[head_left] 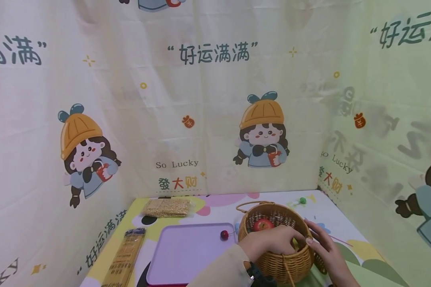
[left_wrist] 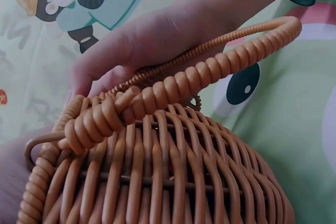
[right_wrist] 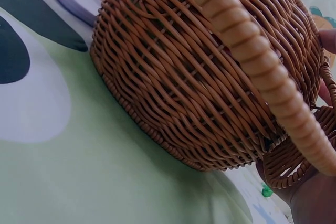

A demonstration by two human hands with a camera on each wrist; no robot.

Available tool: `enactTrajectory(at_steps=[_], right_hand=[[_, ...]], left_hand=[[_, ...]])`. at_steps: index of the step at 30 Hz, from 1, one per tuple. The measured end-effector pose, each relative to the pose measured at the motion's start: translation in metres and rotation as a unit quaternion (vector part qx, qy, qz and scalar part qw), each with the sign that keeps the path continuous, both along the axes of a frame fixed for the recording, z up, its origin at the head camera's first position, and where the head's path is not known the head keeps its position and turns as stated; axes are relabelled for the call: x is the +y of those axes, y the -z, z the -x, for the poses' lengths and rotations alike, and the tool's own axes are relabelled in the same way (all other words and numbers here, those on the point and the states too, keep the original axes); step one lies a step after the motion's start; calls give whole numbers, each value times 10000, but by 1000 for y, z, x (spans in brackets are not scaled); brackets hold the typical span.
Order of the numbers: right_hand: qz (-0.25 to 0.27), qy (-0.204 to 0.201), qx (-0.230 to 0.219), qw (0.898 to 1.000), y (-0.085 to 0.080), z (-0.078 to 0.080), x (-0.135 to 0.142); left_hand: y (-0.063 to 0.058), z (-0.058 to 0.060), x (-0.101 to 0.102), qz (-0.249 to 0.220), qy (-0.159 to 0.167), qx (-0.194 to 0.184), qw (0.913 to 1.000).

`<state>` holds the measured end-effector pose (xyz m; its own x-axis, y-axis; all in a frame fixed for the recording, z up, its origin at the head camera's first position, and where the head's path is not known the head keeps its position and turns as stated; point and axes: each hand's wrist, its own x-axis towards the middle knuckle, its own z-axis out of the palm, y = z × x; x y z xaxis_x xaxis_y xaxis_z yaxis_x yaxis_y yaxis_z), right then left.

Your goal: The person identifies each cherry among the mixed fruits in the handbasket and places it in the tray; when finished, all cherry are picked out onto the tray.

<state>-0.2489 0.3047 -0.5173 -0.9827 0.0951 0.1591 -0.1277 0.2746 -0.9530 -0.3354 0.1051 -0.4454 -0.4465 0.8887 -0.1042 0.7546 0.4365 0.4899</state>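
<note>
A round wicker basket (head_left: 291, 265) with a looped handle (left_wrist: 210, 77) stands at the right of the table. My left hand (head_left: 278, 239) reaches over the near rim into it, its fingertips hidden inside. A yellow-green thing (head_left: 295, 243) shows beside those fingers; I cannot tell if they grip it. A red apple (head_left: 263, 225) lies in the basket behind the hand. My right hand (head_left: 328, 249) holds the basket's right rim, thumb at the edge and fingers along the side. In the right wrist view, part of that hand (right_wrist: 315, 198) shows beside the basket wall (right_wrist: 173, 72).
Left of the basket lies a lilac tray (head_left: 186, 255), with a dark red cherry (head_left: 224, 234) at its right edge. A bag of grains (head_left: 167, 207) is behind it and a long brown packet (head_left: 125, 259) to its left. A small green thing (head_left: 303, 200) lies at the back right.
</note>
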Motion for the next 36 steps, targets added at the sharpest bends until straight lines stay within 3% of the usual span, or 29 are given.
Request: enactTrajectory(at_steps=[14, 24, 31, 36], right_hand=[[67, -19, 17, 10000, 1, -1, 0], [80, -8, -64, 9999, 1, 0, -2], [65, -22, 23, 10000, 1, 1, 1], [115, -95, -2, 9999, 0, 2, 2]], left_hand=[[-3, -2, 2, -182, 276, -12, 9995], [-3, -4, 0, -359, -101, -141, 9992], [-7, -3, -2, -586, -79, 832, 9948], [-16, -4, -10, -676, -203, 1088, 9916]])
